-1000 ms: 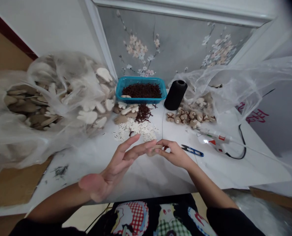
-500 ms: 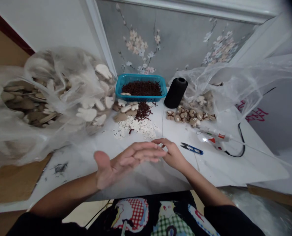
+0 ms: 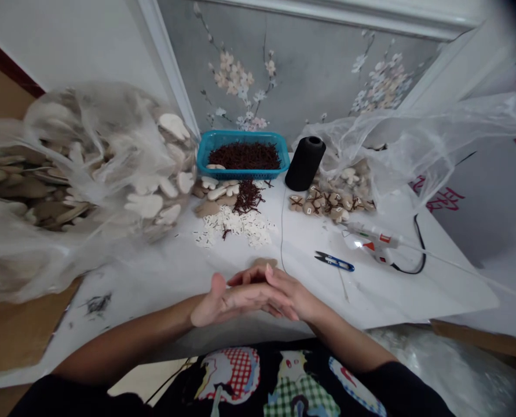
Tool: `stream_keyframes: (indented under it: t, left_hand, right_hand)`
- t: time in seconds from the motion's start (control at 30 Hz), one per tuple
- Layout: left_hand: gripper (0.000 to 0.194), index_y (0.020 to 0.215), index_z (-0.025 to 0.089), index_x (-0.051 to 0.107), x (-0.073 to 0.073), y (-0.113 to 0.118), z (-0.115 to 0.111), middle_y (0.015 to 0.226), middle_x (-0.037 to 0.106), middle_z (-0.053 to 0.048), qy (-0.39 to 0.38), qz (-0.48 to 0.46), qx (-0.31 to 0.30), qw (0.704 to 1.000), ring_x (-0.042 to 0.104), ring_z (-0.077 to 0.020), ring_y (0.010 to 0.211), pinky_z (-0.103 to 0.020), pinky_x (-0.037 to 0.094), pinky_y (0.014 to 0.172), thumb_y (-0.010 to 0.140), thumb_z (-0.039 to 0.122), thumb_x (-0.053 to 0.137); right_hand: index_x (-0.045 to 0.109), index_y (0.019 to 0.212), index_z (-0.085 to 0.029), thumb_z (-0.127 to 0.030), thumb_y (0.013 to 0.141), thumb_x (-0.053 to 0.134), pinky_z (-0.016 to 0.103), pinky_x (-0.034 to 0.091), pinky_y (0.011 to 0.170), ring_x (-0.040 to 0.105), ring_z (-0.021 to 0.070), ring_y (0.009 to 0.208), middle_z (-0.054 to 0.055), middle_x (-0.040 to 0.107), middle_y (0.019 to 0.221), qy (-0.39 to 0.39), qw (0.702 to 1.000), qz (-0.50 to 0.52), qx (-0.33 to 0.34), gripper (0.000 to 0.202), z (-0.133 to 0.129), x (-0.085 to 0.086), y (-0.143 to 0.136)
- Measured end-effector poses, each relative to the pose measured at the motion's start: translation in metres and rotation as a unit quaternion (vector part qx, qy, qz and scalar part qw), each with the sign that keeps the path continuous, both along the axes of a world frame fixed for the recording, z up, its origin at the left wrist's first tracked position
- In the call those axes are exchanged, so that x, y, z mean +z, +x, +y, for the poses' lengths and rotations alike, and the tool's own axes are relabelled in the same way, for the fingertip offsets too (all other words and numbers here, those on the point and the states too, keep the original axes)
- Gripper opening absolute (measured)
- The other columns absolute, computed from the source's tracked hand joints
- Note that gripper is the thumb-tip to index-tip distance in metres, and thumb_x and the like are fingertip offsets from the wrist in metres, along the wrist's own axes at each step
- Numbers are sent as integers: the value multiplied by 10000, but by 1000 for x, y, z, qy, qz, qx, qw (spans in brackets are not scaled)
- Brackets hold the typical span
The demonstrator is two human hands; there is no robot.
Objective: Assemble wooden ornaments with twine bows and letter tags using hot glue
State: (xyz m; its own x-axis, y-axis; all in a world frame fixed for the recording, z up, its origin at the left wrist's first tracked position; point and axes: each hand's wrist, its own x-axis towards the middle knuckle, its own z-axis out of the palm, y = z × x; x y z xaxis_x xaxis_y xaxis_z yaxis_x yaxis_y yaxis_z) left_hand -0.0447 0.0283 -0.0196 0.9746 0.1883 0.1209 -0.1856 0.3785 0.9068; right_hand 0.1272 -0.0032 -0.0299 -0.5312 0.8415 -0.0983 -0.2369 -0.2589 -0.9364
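Note:
My left hand (image 3: 240, 302) is open, fingers stretched to the right, palm partly up, over the table's front part. Against it lies my right hand (image 3: 284, 289), also open, its fingers reaching behind and over the left ones; I see nothing held in either. Just beyond them a beige felt piece (image 3: 265, 263) lies on the table, partly covered by my fingers. Farther back are a pile of small white tags (image 3: 249, 226) and a heap of dark brown bows (image 3: 249, 197). Blue thread snips (image 3: 335, 261) lie to the right of my hands.
A blue basket (image 3: 244, 173) of brown bows and a black thread cone (image 3: 305, 164) stand at the back. Finished-looking felt pieces (image 3: 327, 202) with bows and a glue gun (image 3: 377, 240) are at right. A plastic bag (image 3: 123, 174) of felt pieces fills the left.
Both hands have come down toward my body and closer together, overlapping more. The beige felt piece beyond them now shows. The view has shifted slightly.

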Motion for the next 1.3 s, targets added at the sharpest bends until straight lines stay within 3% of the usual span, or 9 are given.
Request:
stream_keyframes:
  t: [0.13, 0.27, 0.4, 0.5, 0.63, 0.73, 0.8, 1.13, 1.3]
  left_hand:
    - [1035, 1306, 153, 520, -1, 3, 0, 1277, 577, -155, -15, -1, -21, 1000, 512, -356, 1214, -521, 351, 1051, 717, 872, 66]
    - [1083, 1297, 117, 531, 2, 6, -1, 1293, 563, -184, 14, 34, -51, 998, 500, -354, 1224, -483, 323, 1084, 690, 883, 64]
    - [1104, 1256, 100, 564, 4, 10, 0, 1240, 598, -190, 14, 33, -61, 997, 530, -344, 1182, -475, 320, 1091, 690, 867, 6]
    - [1091, 1256, 94, 560, 0, 5, 3, 1258, 581, -197, 56, 44, -82, 994, 502, -339, 1220, -461, 317, 1099, 718, 833, -36]
    - [1035, 1275, 157, 533, -22, -15, 11, 1281, 557, -178, 182, 143, 55, 971, 501, -331, 1203, -476, 356, 1058, 714, 835, -13]
    - [899, 1312, 221, 486, -46, -23, 15, 1341, 513, -144, 328, 166, 202, 908, 389, -349, 1300, -512, 246, 1119, 730, 856, 227]
    - [851, 1312, 239, 470, -58, -22, 15, 1343, 515, -127, 392, 166, 249, 870, 336, -348, 1343, -527, 132, 1159, 735, 843, 306]
    - [840, 1352, 190, 375, -74, -11, 17, 1353, 495, -163, 486, 188, 218, 825, 314, -344, 1370, -539, 142, 1163, 773, 797, 334]
    - [833, 1364, 184, 311, -72, -10, 18, 1348, 494, -157, 529, 194, 205, 801, 300, -333, 1381, -548, 128, 1172, 788, 786, 323]
  right_hand:
    - [629, 1074, -224, -669, 909, 247, 345, 454, 935, 589, 187, 1023, 65, 640, 1074, 40, 997, -50, 35, 609, -3, -1, 2]
    - [630, 970, -198, -654, 917, 245, 311, 484, 802, 589, 162, 840, 44, 623, 891, 62, 994, -86, 18, 599, -9, -10, 2]
    - [598, 1077, -208, -653, 917, 236, 339, 447, 920, 573, 179, 1002, 67, 622, 1046, 114, 991, -63, 6, 597, -12, -12, 4]
    - [635, 986, -202, -634, 930, 196, 336, 472, 859, 594, 170, 908, 63, 640, 947, 163, 983, -88, 19, 618, -12, -15, 18]
    - [656, 961, -218, -509, 950, 379, 380, 465, 867, 568, 200, 935, 72, 640, 948, 274, 926, -248, -75, 401, -4, -29, 48]
    - [663, 1064, -237, -394, 902, 548, 409, 459, 898, 533, 228, 1020, 85, 632, 1060, 355, 856, -362, -105, 253, 6, -45, 59]
    - [667, 1095, -251, -355, 896, 568, 410, 459, 920, 527, 225, 1048, 80, 624, 1101, 382, 837, -383, -86, 245, 11, -55, 59]
    - [733, 983, -224, -277, 906, 556, 341, 529, 845, 601, 198, 937, 85, 667, 995, 393, 817, -407, -108, 199, 12, -78, 48]
    - [718, 1016, -204, -284, 903, 566, 347, 537, 854, 589, 203, 949, 83, 664, 1009, 425, 782, -434, -141, 206, 7, -84, 41]
